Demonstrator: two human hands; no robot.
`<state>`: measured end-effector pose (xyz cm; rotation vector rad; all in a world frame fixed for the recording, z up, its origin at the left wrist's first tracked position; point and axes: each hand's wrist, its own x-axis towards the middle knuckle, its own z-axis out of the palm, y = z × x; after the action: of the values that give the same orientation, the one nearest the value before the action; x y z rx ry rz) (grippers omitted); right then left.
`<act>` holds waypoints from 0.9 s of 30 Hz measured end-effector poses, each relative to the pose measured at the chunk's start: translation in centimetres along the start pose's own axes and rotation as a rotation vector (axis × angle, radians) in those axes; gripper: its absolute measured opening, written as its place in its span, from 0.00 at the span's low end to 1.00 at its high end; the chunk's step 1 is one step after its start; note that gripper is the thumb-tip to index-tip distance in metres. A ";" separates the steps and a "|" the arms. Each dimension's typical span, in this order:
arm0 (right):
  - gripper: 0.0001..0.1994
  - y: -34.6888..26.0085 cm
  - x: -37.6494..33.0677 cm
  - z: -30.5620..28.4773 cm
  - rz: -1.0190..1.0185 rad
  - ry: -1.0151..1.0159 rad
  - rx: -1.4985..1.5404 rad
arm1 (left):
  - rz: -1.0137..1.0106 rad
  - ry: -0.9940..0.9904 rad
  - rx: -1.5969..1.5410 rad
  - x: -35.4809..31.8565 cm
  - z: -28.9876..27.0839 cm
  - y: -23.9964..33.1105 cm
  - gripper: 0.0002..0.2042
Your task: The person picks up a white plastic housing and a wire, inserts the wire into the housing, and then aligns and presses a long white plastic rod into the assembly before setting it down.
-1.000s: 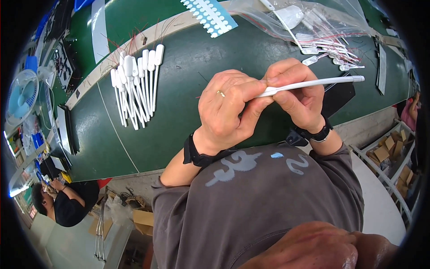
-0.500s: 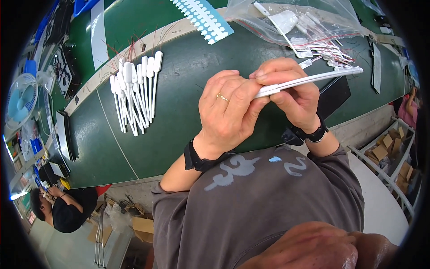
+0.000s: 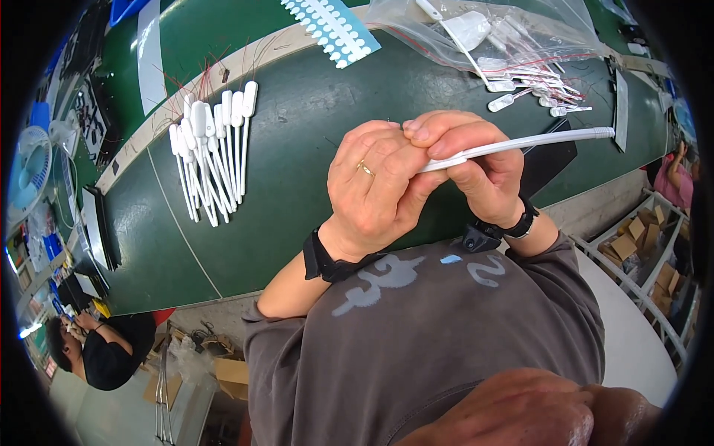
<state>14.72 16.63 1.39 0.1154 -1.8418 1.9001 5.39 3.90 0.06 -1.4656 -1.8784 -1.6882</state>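
A long white plastic stick (image 3: 554,138) with a wider end is held between my two hands, its thin shaft pointing right. My left hand (image 3: 379,175) is closed around the wider end and hides most of it. With thumb and fingers, my right hand (image 3: 480,163) pinches the stick where the shaft begins. Both hands' fingertips meet at the top. To the left, a bunch of similar white sticks (image 3: 212,160) lies on the green table (image 3: 297,104), thin red and dark wires coming from their paddle-shaped ends.
A clear plastic bag (image 3: 416,37) at the back right holds more white pieces. Small white wired parts (image 3: 535,89) spill beside it. A light blue sheet of white stickers (image 3: 335,33) lies at the back. Another person (image 3: 104,346) works at the far left.
The stick's free right end has dipped slightly, and my fingers have shifted a little around the joint. The whole view has moved slightly.
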 end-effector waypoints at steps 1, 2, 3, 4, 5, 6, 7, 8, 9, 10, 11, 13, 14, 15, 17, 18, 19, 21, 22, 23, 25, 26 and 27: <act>0.12 0.0 0.0 0.0 0.003 0.005 -0.002 | -0.006 -0.002 -0.003 -0.1 0.0 0.0 0.11; 0.12 0.1 0.0 0.0 0.009 0.004 -0.004 | -0.011 0.000 -0.006 -0.1 0.1 -0.1 0.11; 0.12 0.1 0.0 0.1 0.000 0.004 -0.011 | -0.001 0.002 -0.001 -0.2 0.1 -0.2 0.11; 0.12 0.1 0.0 0.2 -0.008 0.003 -0.018 | 0.009 0.005 0.003 -0.2 0.1 -0.3 0.12; 0.12 0.2 0.1 0.2 -0.017 0.002 -0.025 | 0.018 0.008 0.006 -0.3 0.2 -0.5 0.12; 0.12 0.2 0.1 0.2 -0.009 -0.002 -0.029 | 0.011 0.013 0.004 -0.3 0.2 -0.6 0.12; 0.12 0.3 0.2 0.1 0.027 0.006 -0.027 | 0.020 0.022 0.022 -0.3 0.3 -0.9 0.12; 0.12 0.3 0.4 0.1 0.062 0.013 -0.026 | 0.031 0.032 0.042 -0.2 0.4 -1.2 0.12; 0.12 0.2 0.4 0.0 0.094 0.019 -0.025 | 0.043 0.043 0.063 -0.2 0.5 -1.2 0.12; 0.12 0.0 0.3 -0.1 0.095 0.012 -0.028 | 0.042 0.051 0.064 -0.3 0.5 -0.8 0.12; 0.12 0.1 0.3 -0.2 0.117 0.003 -0.011 | 0.019 0.045 0.060 -0.3 0.4 -0.6 0.11; 0.13 0.1 0.2 -0.6 0.159 -0.013 0.024 | -0.027 0.032 0.052 -0.2 0.2 -0.3 0.11; 0.13 0.0 0.5 -0.8 0.149 -0.015 0.024 | -0.018 0.034 0.057 0.0 0.1 -0.4 0.11; 0.13 0.1 0.8 -1.2 0.127 -0.045 -0.023 | -0.011 0.030 0.060 0.2 0.1 -0.6 0.10; 0.13 0.1 1.1 -1.8 0.097 -0.102 -0.119 | -0.009 0.023 0.060 0.3 0.2 -0.8 0.10; 0.13 0.1 1.1 -1.7 0.095 -0.102 -0.119 | -0.008 0.023 0.060 0.2 0.2 -0.8 0.10; 0.13 0.0 1.1 -1.5 0.096 -0.090 -0.102 | -0.002 0.022 0.061 0.1 0.1 -0.9 0.10; 0.12 0.0 1.1 -1.2 0.100 -0.065 -0.069 | 0.008 0.019 0.060 0.0 0.1 -1.0 0.10; 0.12 0.1 1.1 -1.2 0.100 -0.064 -0.070 | 0.008 0.018 0.058 0.0 0.1 -1.0 0.10; 0.12 0.2 1.0 -1.1 0.086 -0.061 -0.043 | 0.008 0.017 0.063 0.0 0.2 -1.0 0.11; 0.11 0.6 0.9 -1.0 0.059 -0.056 0.013 | 0.006 0.016 0.075 0.0 0.2 -1.1 0.11; 0.11 0.7 0.8 -0.8 0.063 -0.054 0.016 | 0.002 0.013 0.075 0.0 0.1 -1.1 0.11; 0.11 0.8 0.8 -0.6 0.048 -0.045 0.017 | 0.007 0.009 0.083 0.0 0.1 -1.1 0.11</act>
<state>13.89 17.46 0.90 0.1223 -1.8737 1.9615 4.61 4.16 -0.64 -1.4290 -1.9119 -1.5903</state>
